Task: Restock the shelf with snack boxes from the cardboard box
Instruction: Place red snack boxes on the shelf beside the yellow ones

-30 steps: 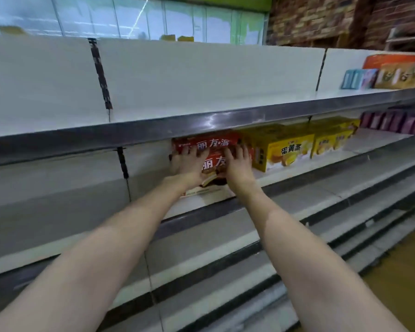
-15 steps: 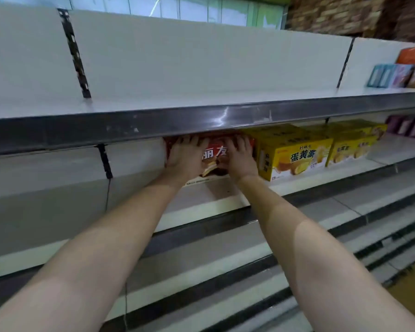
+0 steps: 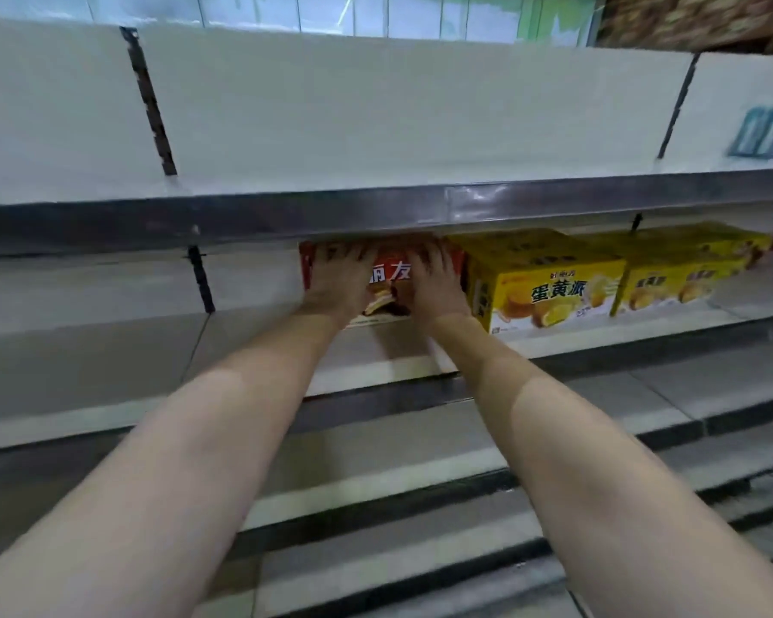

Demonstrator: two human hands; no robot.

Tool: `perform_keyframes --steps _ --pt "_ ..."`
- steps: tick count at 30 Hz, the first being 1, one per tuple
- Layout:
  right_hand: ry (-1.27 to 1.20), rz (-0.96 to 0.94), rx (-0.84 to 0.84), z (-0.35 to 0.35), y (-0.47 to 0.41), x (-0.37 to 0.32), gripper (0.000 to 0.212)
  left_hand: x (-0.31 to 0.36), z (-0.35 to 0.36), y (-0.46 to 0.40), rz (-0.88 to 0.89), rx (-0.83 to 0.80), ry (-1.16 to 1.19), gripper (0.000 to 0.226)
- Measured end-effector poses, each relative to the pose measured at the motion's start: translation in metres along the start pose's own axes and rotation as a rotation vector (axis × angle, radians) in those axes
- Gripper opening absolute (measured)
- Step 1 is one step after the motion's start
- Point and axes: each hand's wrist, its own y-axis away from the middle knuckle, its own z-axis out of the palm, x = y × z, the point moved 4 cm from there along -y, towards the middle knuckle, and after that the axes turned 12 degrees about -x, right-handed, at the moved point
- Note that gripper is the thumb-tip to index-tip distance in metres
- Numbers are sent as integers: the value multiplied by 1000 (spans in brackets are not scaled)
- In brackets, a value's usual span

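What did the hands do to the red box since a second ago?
Both hands, left hand and right hand, pushed the red box deeper under the upper shelf, fingers flat on its front. The yellow boxes beside it stayed put.

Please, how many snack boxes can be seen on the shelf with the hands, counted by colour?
Red box: 1, with both hands pressed flat on its front
Yellow boxes: 2 fronts visible, one beside the red, one further right; any behind cannot be told
Total: 3
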Motion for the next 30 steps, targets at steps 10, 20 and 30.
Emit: perform_keyframes --steps 10,20,30 --pt "-8 -83 -74 -8 44 -26 54 -12 -8 62 -224 -62 29 60" --pt "-202 -398 -84 12 78 -139 36 -71 -12 161 -350 -65 184 22" --pt "-439 -812 -129 32 170 -318 18 -169 -18 346 -698 -60 163 19"
